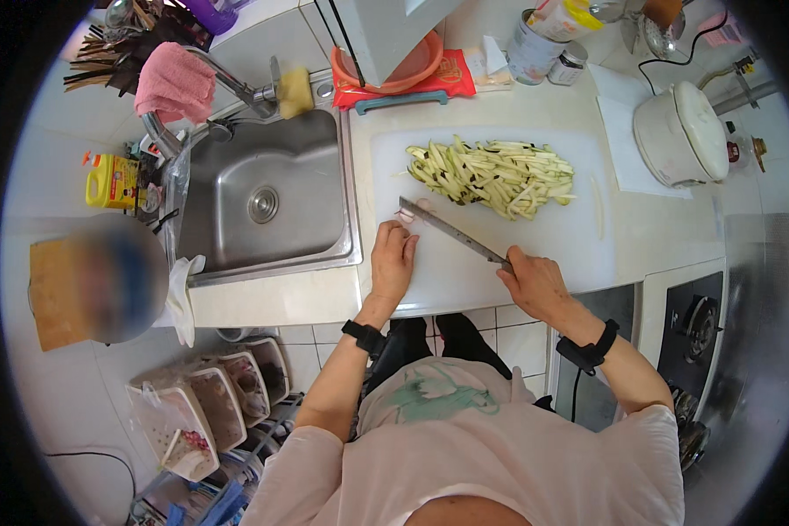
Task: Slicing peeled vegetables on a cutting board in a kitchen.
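Note:
On the white cutting board [500,263], my right hand [535,282] is closed round the handle of a kitchen knife [454,232]. Its blade slants up and to the left, with the tip end beside small pinkish-white pieces that look like garlic cloves [406,216]. My left hand [392,259] has its fingers curled down on the board, pressed against the nearest garlic piece at the left of the blade. Beyond the knife lies a wide heap of pale green vegetable strips [495,175], some with dark skin. A single strip [597,206] lies apart at the right.
A steel sink [263,193] adjoins the board's left, with a pink cloth [175,81] over its tap. An orange basin [412,66] and red packet [456,74] stand behind. At right are a white lidded pot [679,136] and a stove [697,329].

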{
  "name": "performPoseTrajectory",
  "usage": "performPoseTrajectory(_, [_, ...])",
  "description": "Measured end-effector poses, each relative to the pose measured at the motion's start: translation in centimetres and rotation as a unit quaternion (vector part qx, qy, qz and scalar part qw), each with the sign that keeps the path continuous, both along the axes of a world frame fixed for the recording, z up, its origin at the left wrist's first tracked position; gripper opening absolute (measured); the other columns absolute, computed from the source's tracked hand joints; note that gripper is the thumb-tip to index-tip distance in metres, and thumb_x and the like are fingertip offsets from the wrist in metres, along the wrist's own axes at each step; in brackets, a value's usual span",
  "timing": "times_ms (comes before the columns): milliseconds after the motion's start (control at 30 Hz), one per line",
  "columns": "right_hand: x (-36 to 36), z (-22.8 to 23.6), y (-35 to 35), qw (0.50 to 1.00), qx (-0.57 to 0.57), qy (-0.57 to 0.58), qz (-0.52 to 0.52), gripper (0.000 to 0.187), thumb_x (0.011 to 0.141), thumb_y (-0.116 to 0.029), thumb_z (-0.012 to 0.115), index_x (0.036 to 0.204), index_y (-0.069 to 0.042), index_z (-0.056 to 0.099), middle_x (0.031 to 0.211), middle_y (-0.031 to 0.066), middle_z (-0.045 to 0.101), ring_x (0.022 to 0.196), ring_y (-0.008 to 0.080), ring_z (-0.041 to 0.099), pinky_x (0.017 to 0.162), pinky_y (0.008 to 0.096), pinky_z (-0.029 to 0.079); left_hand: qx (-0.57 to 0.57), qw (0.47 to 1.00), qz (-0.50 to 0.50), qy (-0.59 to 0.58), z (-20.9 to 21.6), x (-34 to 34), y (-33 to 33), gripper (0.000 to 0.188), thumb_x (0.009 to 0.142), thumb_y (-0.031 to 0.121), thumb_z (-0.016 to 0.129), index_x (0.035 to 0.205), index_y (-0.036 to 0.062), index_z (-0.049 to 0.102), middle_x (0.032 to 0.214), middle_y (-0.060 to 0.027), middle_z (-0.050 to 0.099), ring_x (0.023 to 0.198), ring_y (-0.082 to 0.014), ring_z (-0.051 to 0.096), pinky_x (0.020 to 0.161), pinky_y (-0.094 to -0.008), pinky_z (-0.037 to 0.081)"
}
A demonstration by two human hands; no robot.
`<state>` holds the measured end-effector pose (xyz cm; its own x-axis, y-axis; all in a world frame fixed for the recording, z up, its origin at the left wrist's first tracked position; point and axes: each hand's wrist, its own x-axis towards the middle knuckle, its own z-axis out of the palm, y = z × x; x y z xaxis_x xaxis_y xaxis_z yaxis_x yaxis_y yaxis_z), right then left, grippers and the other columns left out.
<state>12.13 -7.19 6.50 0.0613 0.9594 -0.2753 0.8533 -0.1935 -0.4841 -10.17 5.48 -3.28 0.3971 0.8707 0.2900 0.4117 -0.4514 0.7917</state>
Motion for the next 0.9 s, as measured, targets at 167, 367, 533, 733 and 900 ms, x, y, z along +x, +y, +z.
performPoseTrajectory(167, [0.5, -1.4, -0.5, 0.999, -0.007, 0.012, 0.05, 0.023, 0.089, -0.02, 0.06, 0.09, -0.002, 0.045, 0.072, 0.0178, 0.063, 0.068, 0.0423, 0.06, 0.061, 0.05, 0.046, -0.058, 0.998, 0.04, 0.002, 1.8, -0.8, -0.9, 0.017, 0.08, -0.002, 0.069, 0.08, -0.003, 0.052, 0.09, -0.0124, 0.052, 0.065, -0.0232, 0.052, 0.06, -0.0316, 0.046])
performPoseTrajectory(367, [1.3, -2.2, 1.7, 0.996, 0.012, -0.026, 0.08, 0.022, 0.09, -0.022, 0.058, 0.091, -0.003, 0.048, 0.072, 0.0185, 0.064, 0.067, 0.04, 0.063, 0.06, 0.0489, 0.048, -0.298, 0.936, 0.149, -0.112, 1.9, -0.6, -0.1, 0.017, 0.08, 0.004, 0.071, 0.074, 0.0006, 0.056, 0.075, -0.0032, 0.052, 0.064, -0.012, 0.049, 0.058, -0.0262, 0.042])
performPoseTrajectory(533, [1.1, -2.2, 3.3, 0.998, 0.01, -0.042, 0.053, 0.023, 0.09, -0.021, 0.059, 0.092, -0.003, 0.045, 0.078, 0.0164, 0.065, 0.071, 0.0406, 0.062, 0.062, 0.0488, 0.047, -0.447, 0.831, 0.136, -0.302, 2.4, 0.5, 1.8, 0.01, 0.079, -0.001, 0.063, 0.087, 0.0038, 0.059, 0.079, -0.0007, 0.052, 0.07, -0.0088, 0.049, 0.063, -0.0247, 0.042])
performPoseTrajectory(733, [0.7, -2.4, 2.3, 0.998, -0.029, -0.024, 0.041, 0.024, 0.092, -0.024, 0.056, 0.096, -0.002, 0.047, 0.08, 0.0179, 0.066, 0.073, 0.0388, 0.064, 0.066, 0.05, 0.049, -0.161, 0.98, 0.104, -0.047, 1.3, 1.6, 1.6, 0.032, 0.074, -0.015, 0.051, 0.102, -0.001, 0.056, 0.101, -0.0106, 0.051, 0.085, -0.02, 0.054, 0.074, -0.0287, 0.046])
performPoseTrajectory(900, [1.1, -1.4, 1.9, 0.998, -0.055, -0.006, 0.007, 0.025, 0.092, -0.025, 0.057, 0.097, -0.002, 0.047, 0.08, 0.0175, 0.066, 0.075, 0.0394, 0.064, 0.067, 0.0504, 0.049, -0.112, 0.988, 0.075, -0.078, 1.5, 2.4, -0.1, 0.036, 0.081, -0.016, 0.053, 0.114, -0.0022, 0.048, 0.113, -0.0142, 0.05, 0.097, -0.0245, 0.061, 0.086, -0.0318, 0.051])
